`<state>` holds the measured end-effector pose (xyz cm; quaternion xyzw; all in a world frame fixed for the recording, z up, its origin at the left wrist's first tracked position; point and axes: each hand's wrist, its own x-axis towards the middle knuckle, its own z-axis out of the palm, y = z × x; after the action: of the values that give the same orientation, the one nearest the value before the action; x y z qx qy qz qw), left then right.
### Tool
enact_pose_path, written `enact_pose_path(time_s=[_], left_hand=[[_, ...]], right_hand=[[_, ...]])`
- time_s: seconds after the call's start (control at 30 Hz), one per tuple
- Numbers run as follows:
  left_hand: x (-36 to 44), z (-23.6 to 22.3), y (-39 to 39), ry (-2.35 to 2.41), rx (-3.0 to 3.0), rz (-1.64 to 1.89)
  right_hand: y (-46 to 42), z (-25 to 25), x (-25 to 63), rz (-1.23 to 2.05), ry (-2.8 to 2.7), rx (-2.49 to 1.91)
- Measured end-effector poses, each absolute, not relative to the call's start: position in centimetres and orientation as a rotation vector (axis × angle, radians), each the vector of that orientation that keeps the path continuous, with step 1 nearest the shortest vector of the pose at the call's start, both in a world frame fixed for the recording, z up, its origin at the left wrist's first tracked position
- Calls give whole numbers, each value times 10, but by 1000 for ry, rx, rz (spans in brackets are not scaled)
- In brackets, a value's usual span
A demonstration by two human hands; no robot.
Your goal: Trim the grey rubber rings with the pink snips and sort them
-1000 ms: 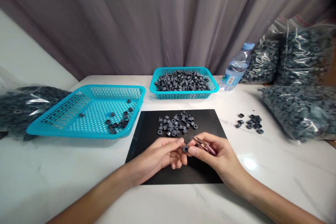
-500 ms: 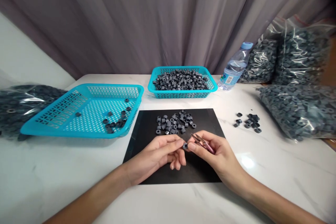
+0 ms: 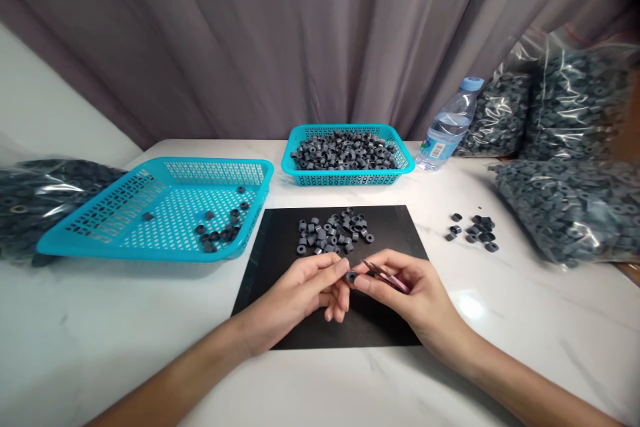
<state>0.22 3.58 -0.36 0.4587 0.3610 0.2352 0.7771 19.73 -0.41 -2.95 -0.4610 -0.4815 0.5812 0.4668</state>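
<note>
Above the black mat [image 3: 280,333], my left hand [image 3: 300,290] is closed, its thumb and forefinger pinching a small grey cylindrical ring [image 3: 351,277] with a hole through it. My right hand [image 3: 417,287] touches the same ring from the other side with thumb and forefinger. Tucked in its palm is a pair of small scissors [image 3: 387,277] with dark pointed blades and pink handles; the fingers partly hide them. Just beyond my hands, a loose pile of similar grey rings [image 3: 327,233] lies on the mat.
A blue basket [image 3: 150,255] with several rings stands left; another blue basket [image 3: 349,180], full of rings, stands at the back. A water bottle [image 3: 445,130], stuffed plastic bags [image 3: 575,213] and a few scattered rings [image 3: 484,230] are right. Another bag [image 3: 45,200] lies far left.
The ring has turned slightly between my fingertips, its hole now facing me more. The scissors' blades look closer together. Both hands stay in nearly the same place.
</note>
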Motion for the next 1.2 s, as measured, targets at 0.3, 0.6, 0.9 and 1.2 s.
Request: enact_pose_path(time_s=[0.3,0.6,0.9,1.2], left_hand=[[4,1,34,773,1045,625],[5,-1,32,802,1086,669],[5,-7,33,796,1172,654],[5,-7,34,798,1151,677]], right_hand=[[-4,-26,196,1424,-1144,-1097],[-3,-26,198,1469,-1203,-1054],[-5,-28,199,1441,-1245,-1130],[-3,-29,201,1355,-1263,-1202]])
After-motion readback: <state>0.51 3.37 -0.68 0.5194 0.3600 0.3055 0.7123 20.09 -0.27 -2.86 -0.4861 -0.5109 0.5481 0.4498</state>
